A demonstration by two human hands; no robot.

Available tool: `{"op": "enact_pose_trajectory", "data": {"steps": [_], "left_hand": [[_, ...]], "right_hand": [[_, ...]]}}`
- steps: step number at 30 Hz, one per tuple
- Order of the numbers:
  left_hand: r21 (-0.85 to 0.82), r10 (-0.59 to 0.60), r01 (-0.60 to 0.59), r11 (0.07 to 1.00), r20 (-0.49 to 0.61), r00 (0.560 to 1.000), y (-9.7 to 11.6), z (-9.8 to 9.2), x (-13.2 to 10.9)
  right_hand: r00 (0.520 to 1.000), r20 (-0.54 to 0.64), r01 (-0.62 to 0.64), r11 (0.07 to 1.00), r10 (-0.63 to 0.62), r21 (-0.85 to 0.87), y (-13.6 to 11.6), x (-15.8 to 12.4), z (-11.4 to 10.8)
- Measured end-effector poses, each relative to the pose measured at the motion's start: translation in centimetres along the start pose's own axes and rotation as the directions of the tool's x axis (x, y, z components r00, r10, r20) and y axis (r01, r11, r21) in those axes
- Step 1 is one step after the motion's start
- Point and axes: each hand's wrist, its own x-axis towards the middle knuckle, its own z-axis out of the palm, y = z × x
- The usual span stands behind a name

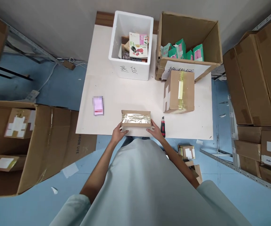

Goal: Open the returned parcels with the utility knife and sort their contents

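A small cardboard box [136, 118] with shiny tape across its top lies at the front of the white-topped table [130, 94]. My left hand [119, 133] grips its left end, thumb toward the near side. At the right end my right hand [155, 130] holds it the same way; the fingers of both hands are partly hidden behind the box ends. Just right of my right hand lies a red and black box cutter [163, 127]. A larger taped carton [180, 91] stands beyond the cutter.
At the back stand a white foam bin [133, 70] of books and an open cardboard box [189, 62] holding green and pink packs. A pink, blurred-out item [98, 105] lies on the left. Big open carton [43, 147] at floor left; stacked cartons [251, 81] line the right.
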Motion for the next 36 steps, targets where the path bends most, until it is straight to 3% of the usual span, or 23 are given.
{"op": "enact_pose_trajectory", "data": {"steps": [4, 7, 12, 15, 18, 21, 24, 26, 31, 36], "left_hand": [[-0.018, -0.033, 0.033, 0.999, 0.022, 0.999, -0.2, 0.1, 1.5], [-0.054, 0.008, -0.006, 0.999, 0.029, 1.0, -0.1, -0.6, 2.1], [-0.131, 0.033, -0.022, 0.991, 0.083, 0.996, 0.1, -3.3, 2.3], [-0.143, 0.033, -0.027, 0.989, 0.043, 0.999, 0.6, -5.4, 2.3], [-0.066, 0.063, -0.065, 0.996, -0.031, 0.998, 1.2, -7.3, 3.2], [0.028, 0.055, -0.055, 0.998, -0.005, 0.998, 1.3, -8.6, 5.1], [0.056, 0.0, -0.004, 0.998, 0.083, 0.997, 0.4, -9.3, 6.8], [-0.025, -0.022, 0.026, 0.999, 0.142, 0.99, -0.8, -9.6, 7.2], [-0.17, -0.049, 0.073, 0.983, 0.141, 0.989, -3.7, -9.6, 5.5], [-0.056, -0.076, 0.087, 0.995, 0.188, 0.979, -4.5, -8.9, 3.8]], "right_hand": [[0.999, -0.041, -0.016, 0.998, 0.018, 0.058, 0.3, 1.6, 1.0], [0.994, -0.102, -0.018, 0.996, 0.027, 0.089, -0.1, 1.9, 1.7], [0.984, -0.178, -0.017, 0.999, 0.022, 0.028, -2.2, 0.6, 2.8], [0.977, -0.212, -0.028, 1.0, 0.026, -0.007, -3.8, -0.1, 3.8], [0.959, -0.281, -0.069, 0.992, 0.036, -0.108, -5.0, 0.3, 5.2], [0.959, -0.279, -0.097, 0.981, 0.047, -0.167, -5.5, 1.4, 6.7], [0.966, -0.255, -0.082, 0.989, 0.048, -0.124, -5.1, 2.0, 7.9], [0.962, -0.26, -0.094, 0.995, 0.082, -0.034, -4.3, 1.7, 8.2], [0.904, -0.322, -0.234, 0.956, 0.281, 0.178, -1.9, -0.7, 8.0], [0.935, -0.265, -0.207, 0.969, 0.237, 0.136, -0.9, -1.9, 8.8]]}}
